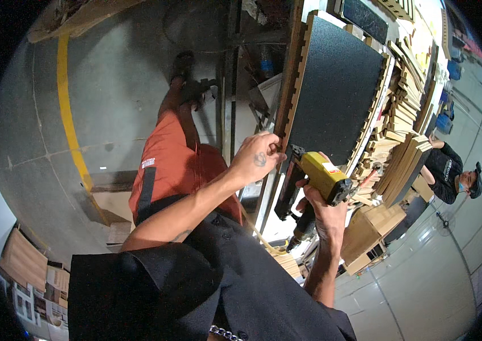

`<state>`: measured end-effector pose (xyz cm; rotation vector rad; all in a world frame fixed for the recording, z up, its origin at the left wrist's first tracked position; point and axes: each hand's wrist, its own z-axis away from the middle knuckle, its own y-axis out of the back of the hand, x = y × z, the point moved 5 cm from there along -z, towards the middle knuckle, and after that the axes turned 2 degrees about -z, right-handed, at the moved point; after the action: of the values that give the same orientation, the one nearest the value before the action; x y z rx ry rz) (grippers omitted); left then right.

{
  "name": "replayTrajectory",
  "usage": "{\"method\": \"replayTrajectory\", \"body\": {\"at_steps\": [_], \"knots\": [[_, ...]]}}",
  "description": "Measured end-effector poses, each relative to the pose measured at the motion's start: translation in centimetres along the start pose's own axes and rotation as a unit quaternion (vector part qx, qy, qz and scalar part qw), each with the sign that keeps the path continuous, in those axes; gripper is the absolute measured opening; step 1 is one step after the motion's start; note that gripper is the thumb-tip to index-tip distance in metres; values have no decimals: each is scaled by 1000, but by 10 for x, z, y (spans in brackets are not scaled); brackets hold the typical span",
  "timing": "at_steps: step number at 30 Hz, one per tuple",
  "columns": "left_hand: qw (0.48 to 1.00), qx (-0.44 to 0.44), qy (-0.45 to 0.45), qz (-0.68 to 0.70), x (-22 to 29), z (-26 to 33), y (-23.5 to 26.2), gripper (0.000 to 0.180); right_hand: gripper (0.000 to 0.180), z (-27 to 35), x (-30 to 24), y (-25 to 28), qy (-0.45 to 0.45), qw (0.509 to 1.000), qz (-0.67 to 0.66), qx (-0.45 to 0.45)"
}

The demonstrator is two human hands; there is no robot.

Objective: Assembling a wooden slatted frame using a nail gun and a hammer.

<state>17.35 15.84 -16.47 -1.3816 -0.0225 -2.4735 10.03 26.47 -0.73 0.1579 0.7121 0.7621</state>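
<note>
You seem to be nailing by the black board point(337, 85), right hand point(326, 215) gripping the yellow nail gun point(316, 170), left hand point(257, 159) close (can't tell its grip). Next, aim with that hand clear.

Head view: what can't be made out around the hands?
Head view:
- Left hand: whether it pinches anything; curled fingers cover it.
- Right hand: some fingers, hidden by the yellow power tool and the hand itself.
- Tool nose against black panel: too small, dark.
- Chain: cut off by lower edge.
</note>
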Motion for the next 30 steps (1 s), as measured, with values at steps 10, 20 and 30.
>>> {"method": "replayTrajectory", "body": {"at_steps": [10,20,30], "knots": [[998,32,-42,13,-4,5,-3,26,66,1,4,-3,21,1000,2,11],[999,11,-19,-28,-23,21,-25,22,66,22,22,3,12,1000,15,10],[999,18,-21,-26,-16,24,-22,24,65,18,27,-4,26,999,18,20]]}}
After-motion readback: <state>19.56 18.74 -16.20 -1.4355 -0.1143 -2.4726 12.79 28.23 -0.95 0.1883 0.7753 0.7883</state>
